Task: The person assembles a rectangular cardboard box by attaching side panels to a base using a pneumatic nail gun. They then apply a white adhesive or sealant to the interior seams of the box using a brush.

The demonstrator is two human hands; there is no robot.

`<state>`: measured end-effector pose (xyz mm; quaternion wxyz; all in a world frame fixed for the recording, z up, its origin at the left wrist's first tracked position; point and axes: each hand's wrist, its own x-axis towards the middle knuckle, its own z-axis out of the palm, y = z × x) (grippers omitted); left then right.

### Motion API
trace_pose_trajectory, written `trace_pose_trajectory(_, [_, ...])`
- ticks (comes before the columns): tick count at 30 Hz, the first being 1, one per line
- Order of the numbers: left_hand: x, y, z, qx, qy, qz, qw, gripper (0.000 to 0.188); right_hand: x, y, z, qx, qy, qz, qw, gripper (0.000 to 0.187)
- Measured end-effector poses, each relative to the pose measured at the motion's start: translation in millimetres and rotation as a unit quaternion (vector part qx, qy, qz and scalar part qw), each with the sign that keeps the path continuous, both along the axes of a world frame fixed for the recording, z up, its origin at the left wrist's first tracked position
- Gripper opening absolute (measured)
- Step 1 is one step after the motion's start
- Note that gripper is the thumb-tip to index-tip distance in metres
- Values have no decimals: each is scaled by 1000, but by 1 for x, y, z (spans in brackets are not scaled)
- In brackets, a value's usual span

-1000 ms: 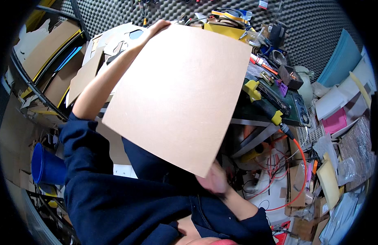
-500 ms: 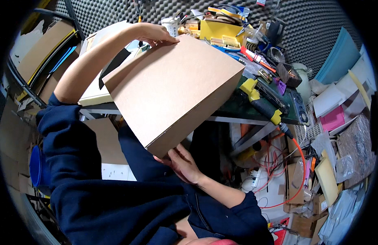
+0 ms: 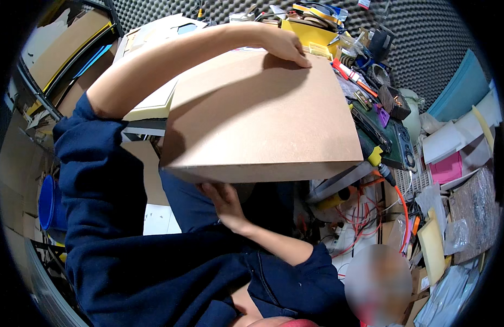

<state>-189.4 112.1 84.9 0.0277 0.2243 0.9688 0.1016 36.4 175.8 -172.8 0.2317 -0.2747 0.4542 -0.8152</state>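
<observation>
A large brown box [image 3: 263, 117], made of flat board with a plain top panel, is held up in front of me at the bench edge. My left arm reaches across its top. My left hand [image 3: 289, 49], fingers bent and closed, grips the box by its far edge near the far right corner. From below, my right hand [image 3: 224, 206] holds the lower left part of the near side, fingertips partly hidden under the box. The underside of the box does not show.
A dark green bench [image 3: 391, 147] bears pliers, cutters and a yellow bin [image 3: 312, 35]. A yellow-black tool [image 3: 376, 156] with an orange hose lies at its edge. Cables [image 3: 366, 218] tangle below right. A blue bucket [image 3: 46, 204] stands left, near a rack of boards [image 3: 77, 52].
The box has turned so its near edge runs almost level, and it has shifted right. My left hand has moved right along the far edge; my right hand has shifted slightly left.
</observation>
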Motion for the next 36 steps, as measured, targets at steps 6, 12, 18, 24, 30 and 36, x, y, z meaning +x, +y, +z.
trace_pose_trajectory(6, [-23, -19, -10, -31, 14, 79, 996, 68, -22, -28, 8, 35, 83, 6, 996, 32])
trace_pose_trajectory(12, [-48, -51, -17, 0, 39, 134, 990, 64, -56, -63, 18, -32, 23, -21, 999, 33])
trace_pose_trajectory(18, [-17, -71, -12, 116, 70, 129, 982, 51, -87, -42, 28, 177, 98, 37, 979, 33])
trace_pose_trajectory(24, [125, -136, -15, 238, 334, 99, 907, 41, -70, 90, 91, 90, 176, -178, 964, 15])
trace_pose_trajectory(30, [207, -128, -107, 434, 387, 314, 751, 37, -133, 138, 129, 96, 265, -459, 842, 30])
trace_pose_trajectory(36, [202, -106, -131, 517, 390, 335, 685, 34, -148, 120, 127, 93, 246, -430, 864, 25])
